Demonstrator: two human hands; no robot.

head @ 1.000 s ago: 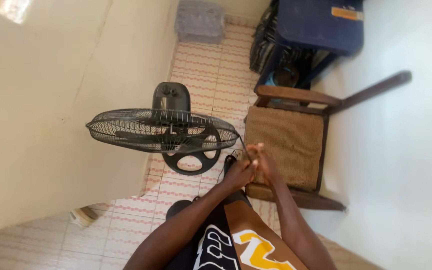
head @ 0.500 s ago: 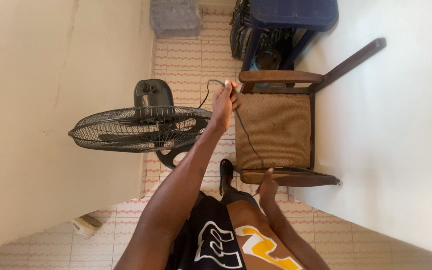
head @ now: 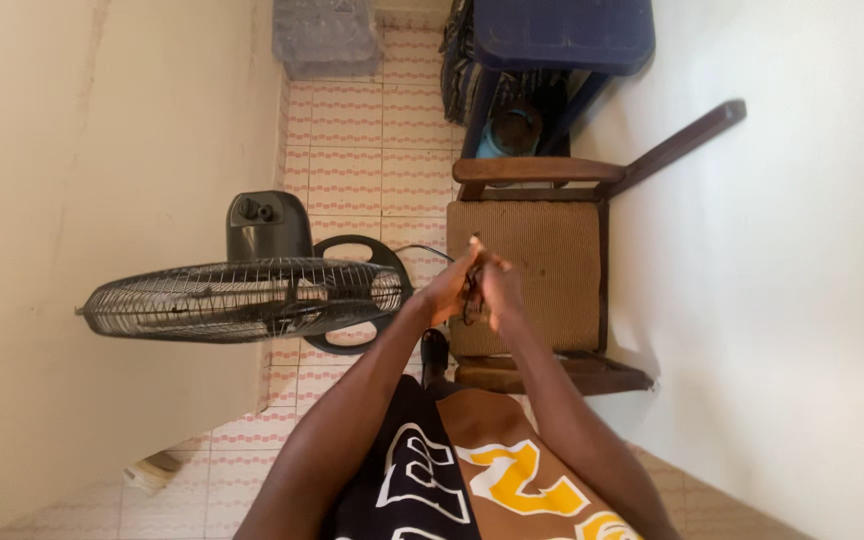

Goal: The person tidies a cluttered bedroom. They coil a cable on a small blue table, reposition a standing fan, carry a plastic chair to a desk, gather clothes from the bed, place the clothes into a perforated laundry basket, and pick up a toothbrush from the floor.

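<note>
My left hand (head: 447, 292) and my right hand (head: 501, 288) meet in front of me, above the seat of a wooden chair (head: 552, 250). Both are closed on a bunch of black fan cord (head: 471, 296); its pale plug tip (head: 474, 240) sticks up between my fingers. A thin stretch of the same cord (head: 420, 249) runs from my hands to the round base (head: 352, 250) of a black standing fan (head: 242, 297), which stands just to my left with its wire cage facing the wall.
A cream wall lies close on the left and a white wall on the right. A blue plastic table (head: 562, 35) with dark things under it stands behind the chair. A pack of clear bottles (head: 327, 35) sits on the pink tiled floor (head: 372, 150).
My left hand, stretched out with the cord near the chair back, has drawn in. My right hand has come up to meet it, and both now hold the bunched cord.
</note>
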